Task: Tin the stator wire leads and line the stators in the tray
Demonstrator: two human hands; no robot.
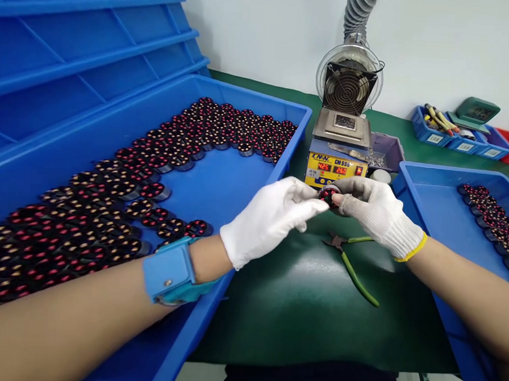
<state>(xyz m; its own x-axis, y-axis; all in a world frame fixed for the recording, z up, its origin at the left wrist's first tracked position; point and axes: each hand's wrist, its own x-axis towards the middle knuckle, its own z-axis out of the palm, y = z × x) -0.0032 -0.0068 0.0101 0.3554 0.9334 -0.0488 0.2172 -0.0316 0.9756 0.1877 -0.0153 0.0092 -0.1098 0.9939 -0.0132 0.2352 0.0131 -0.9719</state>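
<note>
- The left hand (pixel 272 220), in a white glove, pinches the left side of a round black part (pixel 328 193) with its fingers drawn narrow.
- The right hand (pixel 375 211), in a yellow-cuffed glove, has its fingers closed on the same part from the right; a bare thumb tip shows.
- The part is held up over the tabletop (pixel 307 324), on the near side of a yellow-fronted machine (pixel 336 167).
- A blue wristband (pixel 169 270) circles the left wrist.
- Green-handled cutters (pixel 353 272) lie open on the tabletop, nearer than the right hand.
- On the left, a large blue tray (pixel 221 177) holds many similar parts (pixel 95 210).
- On the right, another blue tray (pixel 443 214) holds rows of them.
- A fan (pixel 347 88) stands at the far side, behind the machine.
</note>
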